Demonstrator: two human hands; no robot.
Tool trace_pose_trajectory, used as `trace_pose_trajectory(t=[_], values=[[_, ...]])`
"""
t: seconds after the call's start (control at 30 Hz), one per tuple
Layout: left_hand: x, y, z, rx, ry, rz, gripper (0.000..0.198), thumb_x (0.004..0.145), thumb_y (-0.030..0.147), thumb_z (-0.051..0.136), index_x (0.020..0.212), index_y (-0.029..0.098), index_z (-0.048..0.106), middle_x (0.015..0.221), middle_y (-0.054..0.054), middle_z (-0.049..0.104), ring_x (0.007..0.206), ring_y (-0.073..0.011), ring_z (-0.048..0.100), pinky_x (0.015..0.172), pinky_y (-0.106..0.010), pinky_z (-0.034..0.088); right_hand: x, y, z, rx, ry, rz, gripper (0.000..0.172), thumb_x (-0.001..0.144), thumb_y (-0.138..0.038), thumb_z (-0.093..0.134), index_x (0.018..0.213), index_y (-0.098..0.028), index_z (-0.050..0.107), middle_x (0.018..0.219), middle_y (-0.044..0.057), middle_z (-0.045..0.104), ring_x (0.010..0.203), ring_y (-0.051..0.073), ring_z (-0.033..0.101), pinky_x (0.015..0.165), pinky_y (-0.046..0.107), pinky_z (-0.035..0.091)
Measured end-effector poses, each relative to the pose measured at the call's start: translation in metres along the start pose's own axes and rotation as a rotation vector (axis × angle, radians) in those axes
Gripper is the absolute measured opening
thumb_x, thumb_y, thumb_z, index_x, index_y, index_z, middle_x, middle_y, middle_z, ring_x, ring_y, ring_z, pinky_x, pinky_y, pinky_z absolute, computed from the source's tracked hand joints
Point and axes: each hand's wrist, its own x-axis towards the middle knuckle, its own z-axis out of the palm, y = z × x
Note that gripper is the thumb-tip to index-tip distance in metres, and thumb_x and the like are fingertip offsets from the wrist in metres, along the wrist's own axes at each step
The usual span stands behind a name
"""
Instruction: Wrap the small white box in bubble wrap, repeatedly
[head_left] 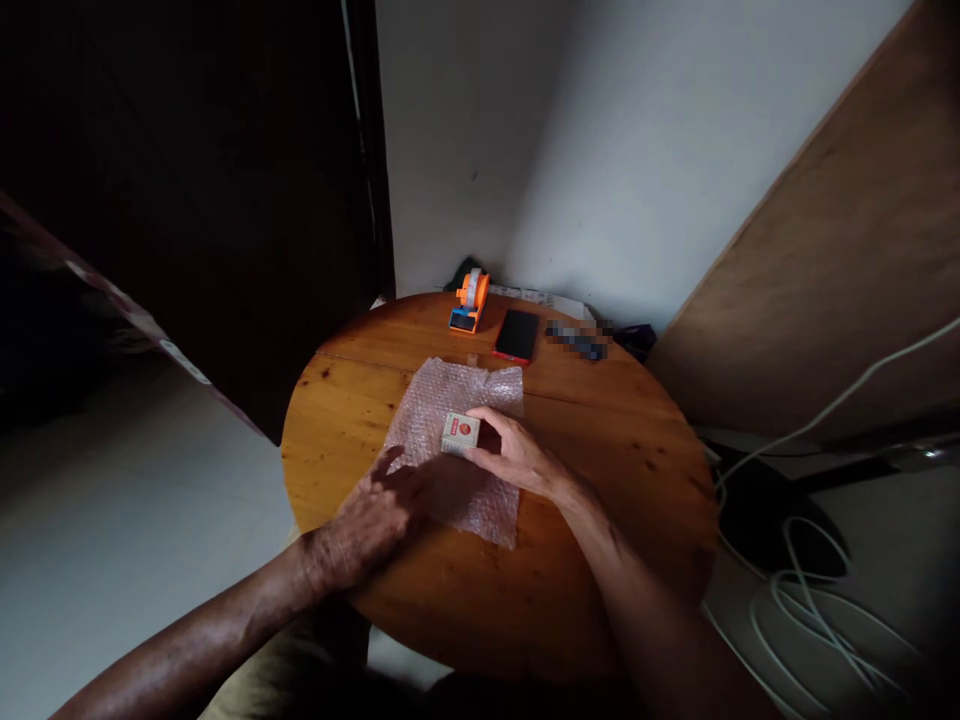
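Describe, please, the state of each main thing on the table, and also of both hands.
Small box: looks closed, gripped at its right side
Right hand: thumb and fingers on the small box
Left hand: at the bubble wrap's left edge, no object seen in it
Bubble wrap: spread open
Phone: face up, screen dark
Tape dispenser: roll loaded
Pixelated item: cannot tell

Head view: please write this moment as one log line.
right hand: gripping small box | left hand: near left edge of bubble wrap | table: tape dispenser, phone at back
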Motion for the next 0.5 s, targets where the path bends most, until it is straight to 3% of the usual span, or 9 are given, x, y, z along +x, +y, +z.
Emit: trace_pose_trajectory(t=[0.23,0.37,0.5], values=[[0.003,-0.003,0.010,-0.003,0.073,0.020,0.015,0.091,0.011,0.051,0.085,0.018,0.063,0.092,-0.003,0.067,0.090,-0.0188,0.058,0.104,-0.040,0.040,-0.001,-0.005,-0.004,0.017,-0.027,0.016,0.046,0.077,-0.022,0.067,0.121,-0.021,0.056,0.115,0.008,0.069,0.102,0.024,0.065,0.092,0.040,0.050],[0.011,-0.006,-0.011,-0.124,0.068,-0.012,0.016,0.088,0.011,0.050,0.080,0.018,0.062,0.088,-0.004,0.068,0.088,-0.0180,0.059,0.099,-0.038,0.044,-0.002,-0.007,-0.008,0.036,-0.043,0.033,0.040,0.088,-0.038,0.061,0.125,-0.022,0.056,0.121,0.010,0.067,0.109,0.026,0.064,0.095,0.043,0.048],[0.037,-0.013,-0.040,-0.139,0.083,-0.160,0.019,0.085,0.011,0.049,0.074,0.018,0.063,0.079,-0.005,0.068,0.081,-0.0188,0.061,0.090,-0.037,0.047,-0.002,-0.005,-0.015,0.085,0.001,0.041,0.038,0.097,-0.052,0.045,0.120,-0.026,0.060,0.122,0.007,0.068,0.113,0.026,0.062,0.098,0.044,0.046]])
